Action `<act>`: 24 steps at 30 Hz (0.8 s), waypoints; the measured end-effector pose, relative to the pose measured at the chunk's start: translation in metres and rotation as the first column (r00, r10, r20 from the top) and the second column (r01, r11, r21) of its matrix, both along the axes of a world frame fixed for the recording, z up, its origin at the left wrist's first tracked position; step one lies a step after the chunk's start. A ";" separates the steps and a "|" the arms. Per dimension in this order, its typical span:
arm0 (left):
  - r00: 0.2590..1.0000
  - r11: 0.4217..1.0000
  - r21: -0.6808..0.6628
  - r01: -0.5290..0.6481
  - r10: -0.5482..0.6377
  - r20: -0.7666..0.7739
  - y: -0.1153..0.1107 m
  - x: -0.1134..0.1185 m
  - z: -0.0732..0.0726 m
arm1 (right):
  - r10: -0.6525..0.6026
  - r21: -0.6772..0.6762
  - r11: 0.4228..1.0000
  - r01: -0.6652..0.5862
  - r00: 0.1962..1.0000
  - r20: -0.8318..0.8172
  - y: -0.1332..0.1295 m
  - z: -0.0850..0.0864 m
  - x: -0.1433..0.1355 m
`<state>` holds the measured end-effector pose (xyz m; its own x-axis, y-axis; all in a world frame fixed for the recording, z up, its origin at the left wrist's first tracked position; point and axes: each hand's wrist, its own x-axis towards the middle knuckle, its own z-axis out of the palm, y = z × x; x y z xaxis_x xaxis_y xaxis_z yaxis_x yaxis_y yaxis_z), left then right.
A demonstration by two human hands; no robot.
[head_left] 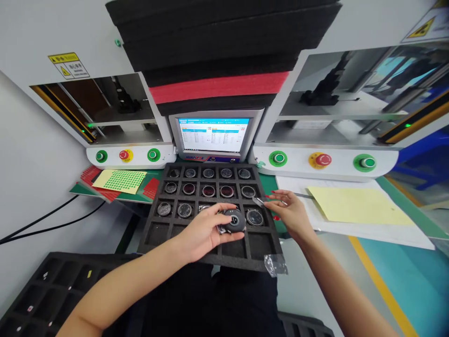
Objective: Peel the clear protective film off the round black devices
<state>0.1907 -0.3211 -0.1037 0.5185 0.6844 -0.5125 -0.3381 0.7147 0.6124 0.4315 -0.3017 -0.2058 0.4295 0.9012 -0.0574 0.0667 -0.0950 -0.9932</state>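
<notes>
My left hand point(206, 231) is wrapped round a dark round watch-like device point(234, 220), its back face up, above the black foam tray point(217, 258). Between the thumb and fingers of my right hand point(291, 213) is a small clear strip point(258, 201), its tip over the tray's right side. Several round watch-like pieces sit in the tray's compartments, among them a dark one point(254, 216) between my hands and a reddish one point(208, 191) farther back. Part of the tray is hidden under my left hand.
Behind the tray stands a monitor point(213, 135), flanked by two machines with green and red buttons. A yellow sheet point(358, 206) lies on white papers at right, a green-dotted sheet point(121, 180) at left. Clear film point(275, 265) hangs on the tray's front edge. Another foam tray point(45, 299) is lower left.
</notes>
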 end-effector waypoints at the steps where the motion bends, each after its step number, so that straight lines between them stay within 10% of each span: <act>1: 1.000 1.000 -0.009 0.017 -0.017 0.016 -0.005 -0.002 0.001 | 0.002 0.001 1.000 -0.002 1.000 0.006 0.001 -0.001 -0.001; 17: 0.998 0.998 -0.027 -0.054 0.054 0.015 -0.034 -0.020 -0.001 | -0.076 0.053 0.997 0.063 0.944 0.320 0.014 -0.005 -0.003; 24: 0.987 0.971 0.190 -0.143 0.154 -0.048 -0.045 -0.012 0.005 | -0.170 0.308 0.950 0.046 0.906 0.387 -0.036 0.047 -0.042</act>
<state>0.1791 -0.3665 -0.0983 0.3751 0.8377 -0.3970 -0.3892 0.5310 0.7527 0.3892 -0.3374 -0.1592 0.4551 0.7984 0.3942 0.4736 0.1579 -0.8665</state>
